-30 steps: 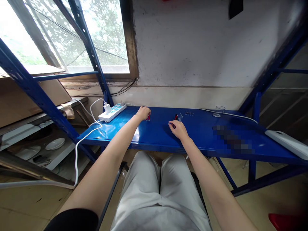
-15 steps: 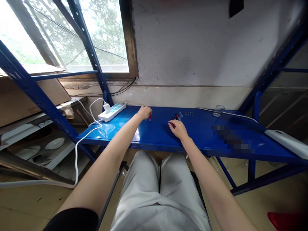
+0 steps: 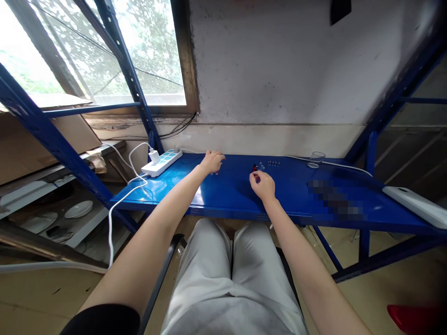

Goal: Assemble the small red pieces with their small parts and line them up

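My left hand [image 3: 212, 162] hovers over the blue metal shelf [image 3: 230, 195], fingers loosely stretched to the right. A small red piece [image 3: 214, 173] lies just below it. My right hand [image 3: 262, 184] rests on the shelf with its fingers curled in a pinch; what they hold is too small to make out. Just beyond its fingertips sit a small red and black piece [image 3: 255, 168] and a few clear small parts. A short row of tiny dark parts [image 3: 274, 164] lies a little farther back.
A white power strip [image 3: 161, 163] with a charger and cable sits at the shelf's left end. A small glass [image 3: 316, 159] stands at the back right, and a white flat device [image 3: 415, 207] lies at the far right. Blue rack posts flank the shelf.
My left hand has opened and lifted off the red piece, which now shows below it. My right hand has moved slightly back towards the red and black piece and curled its fingers.
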Action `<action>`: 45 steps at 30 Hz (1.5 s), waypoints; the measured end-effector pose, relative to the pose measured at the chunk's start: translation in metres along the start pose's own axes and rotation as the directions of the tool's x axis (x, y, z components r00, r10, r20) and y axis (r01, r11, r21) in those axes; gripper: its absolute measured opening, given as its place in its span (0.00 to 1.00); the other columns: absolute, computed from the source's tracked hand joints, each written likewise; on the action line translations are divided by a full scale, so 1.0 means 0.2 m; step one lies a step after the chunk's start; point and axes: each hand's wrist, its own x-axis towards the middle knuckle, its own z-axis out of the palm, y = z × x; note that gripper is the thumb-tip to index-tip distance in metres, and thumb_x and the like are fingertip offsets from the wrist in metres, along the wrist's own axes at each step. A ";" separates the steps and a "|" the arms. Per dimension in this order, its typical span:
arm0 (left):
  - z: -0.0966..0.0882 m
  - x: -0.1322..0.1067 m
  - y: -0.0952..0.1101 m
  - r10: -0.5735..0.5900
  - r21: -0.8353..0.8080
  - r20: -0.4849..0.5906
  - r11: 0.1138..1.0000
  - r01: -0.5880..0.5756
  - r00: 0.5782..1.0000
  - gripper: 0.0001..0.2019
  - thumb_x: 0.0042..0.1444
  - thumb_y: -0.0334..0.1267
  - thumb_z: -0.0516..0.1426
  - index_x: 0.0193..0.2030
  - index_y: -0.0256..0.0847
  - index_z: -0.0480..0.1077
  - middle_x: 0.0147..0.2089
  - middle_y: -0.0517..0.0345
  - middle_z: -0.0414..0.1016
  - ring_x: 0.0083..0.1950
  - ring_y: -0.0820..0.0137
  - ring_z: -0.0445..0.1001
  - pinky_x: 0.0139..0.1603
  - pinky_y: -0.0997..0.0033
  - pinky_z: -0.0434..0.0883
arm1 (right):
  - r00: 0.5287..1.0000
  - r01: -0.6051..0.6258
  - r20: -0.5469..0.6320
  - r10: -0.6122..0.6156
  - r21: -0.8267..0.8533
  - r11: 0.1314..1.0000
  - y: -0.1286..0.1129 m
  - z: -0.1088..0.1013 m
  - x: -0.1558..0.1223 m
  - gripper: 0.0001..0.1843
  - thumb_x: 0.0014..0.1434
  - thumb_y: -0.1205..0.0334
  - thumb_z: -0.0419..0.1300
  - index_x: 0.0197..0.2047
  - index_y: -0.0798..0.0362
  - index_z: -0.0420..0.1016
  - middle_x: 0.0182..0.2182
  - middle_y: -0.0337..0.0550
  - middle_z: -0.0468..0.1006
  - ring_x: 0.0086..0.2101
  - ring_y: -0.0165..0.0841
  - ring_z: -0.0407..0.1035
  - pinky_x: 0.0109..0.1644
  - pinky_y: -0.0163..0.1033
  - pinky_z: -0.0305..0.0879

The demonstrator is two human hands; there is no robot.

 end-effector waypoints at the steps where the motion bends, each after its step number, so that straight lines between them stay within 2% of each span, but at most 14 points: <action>1: 0.00 0.00 0.02 0.032 -0.014 -0.051 0.999 -0.032 0.998 0.16 0.56 0.31 0.47 0.49 0.39 0.69 0.50 0.47 0.71 0.51 0.59 0.65 0.50 0.59 0.56 | 0.995 -0.078 -0.068 0.078 0.002 0.997 0.01 -0.01 0.00 0.14 0.57 0.57 0.48 0.31 0.53 0.72 0.24 0.45 0.73 0.28 0.35 0.66 0.32 0.38 0.58; 3: 0.00 -0.01 0.08 0.097 -0.037 -0.120 0.994 -0.102 0.988 0.18 0.57 0.30 0.45 0.50 0.39 0.68 0.49 0.47 0.71 0.50 0.60 0.65 0.50 0.58 0.56 | 0.952 -0.248 -0.173 0.251 0.041 0.968 0.02 -0.03 0.01 0.12 0.55 0.58 0.48 0.31 0.54 0.70 0.25 0.46 0.73 0.29 0.36 0.65 0.32 0.38 0.58; 5: 0.00 -0.03 0.16 0.166 -0.059 -0.139 0.983 -0.175 0.976 0.19 0.57 0.30 0.44 0.51 0.38 0.67 0.50 0.47 0.70 0.51 0.61 0.65 0.51 0.58 0.56 | 0.887 -0.393 -0.224 0.405 0.098 0.914 0.04 -0.04 0.01 0.10 0.53 0.60 0.49 0.32 0.54 0.69 0.28 0.46 0.73 0.31 0.37 0.65 0.34 0.38 0.58; 8: 0.04 -0.06 0.29 0.203 -0.104 -0.130 0.971 -0.217 0.970 0.21 0.57 0.29 0.43 0.56 0.39 0.63 0.54 0.46 0.67 0.54 0.61 0.63 0.53 0.58 0.56 | 0.820 -0.493 -0.256 0.511 0.136 0.859 0.06 -0.04 0.03 0.11 0.50 0.63 0.49 0.37 0.54 0.67 0.32 0.47 0.73 0.35 0.37 0.65 0.38 0.40 0.58; 11: 0.12 -0.08 0.41 0.107 -0.180 -0.115 0.975 -0.127 0.988 0.27 0.57 0.31 0.45 0.64 0.42 0.50 0.64 0.48 0.56 0.60 0.59 0.57 0.56 0.54 0.55 | 0.805 -0.515 -0.281 0.522 0.106 0.851 0.08 -0.04 0.03 0.14 0.50 0.64 0.48 0.41 0.55 0.66 0.37 0.49 0.72 0.38 0.38 0.64 0.43 0.41 0.56; 13: 0.17 -0.08 0.47 0.032 -0.242 -0.047 0.969 -0.042 0.998 0.31 0.57 0.34 0.46 0.67 0.45 0.41 0.67 0.48 0.50 0.62 0.56 0.55 0.56 0.50 0.56 | 0.802 -0.536 -0.270 0.532 0.066 0.842 0.08 -0.03 0.03 0.15 0.50 0.65 0.48 0.42 0.54 0.66 0.41 0.49 0.72 0.41 0.38 0.63 0.46 0.43 0.54; 17: 0.25 -0.04 0.56 -0.022 -0.316 0.038 0.948 0.033 0.999 0.30 0.60 0.38 0.43 0.68 0.50 0.35 0.69 0.51 0.45 0.64 0.54 0.52 0.57 0.43 0.54 | 0.797 -0.593 -0.166 0.580 -0.036 0.805 0.07 -0.03 0.03 0.19 0.50 0.63 0.49 0.46 0.54 0.67 0.44 0.50 0.71 0.47 0.43 0.60 0.48 0.46 0.51; 25: 0.32 0.05 0.64 -0.078 -0.310 0.037 0.947 0.086 0.996 0.28 0.61 0.39 0.41 0.68 0.50 0.39 0.68 0.52 0.45 0.64 0.52 0.50 0.58 0.39 0.52 | 0.780 -0.619 -0.045 0.624 -0.193 0.761 0.08 -0.02 0.03 0.21 0.53 0.62 0.50 0.50 0.56 0.68 0.46 0.54 0.70 0.50 0.45 0.58 0.48 0.48 0.51; 29: 0.32 0.07 0.65 -0.105 -0.295 -0.029 0.951 0.092 0.994 0.24 0.60 0.35 0.42 0.64 0.51 0.51 0.65 0.51 0.53 0.62 0.56 0.53 0.59 0.40 0.49 | 0.774 -0.616 -0.011 0.633 -0.248 0.748 0.09 -0.01 0.04 0.22 0.53 0.63 0.50 0.52 0.56 0.68 0.47 0.54 0.69 0.50 0.44 0.58 0.48 0.48 0.52; 32: 0.31 0.09 0.67 -0.168 -0.332 -0.097 0.935 0.128 0.981 0.20 0.59 0.32 0.46 0.57 0.49 0.61 0.59 0.51 0.61 0.59 0.60 0.58 0.59 0.45 0.49 | 0.766 -0.610 0.018 0.643 -0.293 0.736 0.09 0.00 0.04 0.22 0.54 0.63 0.51 0.52 0.56 0.68 0.48 0.54 0.69 0.50 0.45 0.58 0.49 0.48 0.52; 35: 0.31 0.13 0.69 -0.295 -0.427 -0.113 0.877 0.222 0.949 0.14 0.56 0.32 0.51 0.49 0.46 0.66 0.52 0.53 0.68 0.54 0.63 0.62 0.57 0.51 0.52 | 0.764 -0.590 0.058 0.643 -0.342 0.732 0.09 0.00 0.05 0.22 0.54 0.61 0.52 0.51 0.56 0.69 0.49 0.55 0.69 0.51 0.45 0.58 0.50 0.49 0.52; 39: 0.31 0.17 0.71 -0.456 -0.542 -0.076 0.765 0.347 0.887 0.06 0.54 0.33 0.55 0.39 0.43 0.68 0.44 0.56 0.71 0.49 0.65 0.66 0.53 0.56 0.54 | 0.770 -0.550 0.104 0.630 -0.393 0.737 0.09 0.01 0.08 0.20 0.54 0.59 0.54 0.49 0.56 0.70 0.48 0.55 0.69 0.50 0.45 0.59 0.50 0.48 0.52; 42: 0.31 0.17 0.68 -0.490 -0.617 -0.074 0.707 0.346 0.869 0.02 0.52 0.33 0.57 0.34 0.40 0.67 0.39 0.56 0.73 0.45 0.66 0.68 0.52 0.56 0.55 | 0.779 -0.533 0.113 0.616 -0.398 0.747 0.10 0.03 0.09 0.17 0.54 0.58 0.55 0.45 0.56 0.72 0.46 0.55 0.71 0.49 0.45 0.60 0.49 0.49 0.53; 45: 0.31 0.11 0.62 -0.525 -0.701 -0.105 0.641 0.311 0.844 0.03 0.51 0.34 0.58 0.33 0.40 0.67 0.34 0.57 0.73 0.42 0.66 0.69 0.50 0.56 0.57 | 0.790 -0.532 0.100 0.605 -0.379 0.757 0.12 0.05 0.10 0.15 0.53 0.59 0.55 0.42 0.56 0.73 0.44 0.55 0.71 0.48 0.46 0.61 0.47 0.50 0.53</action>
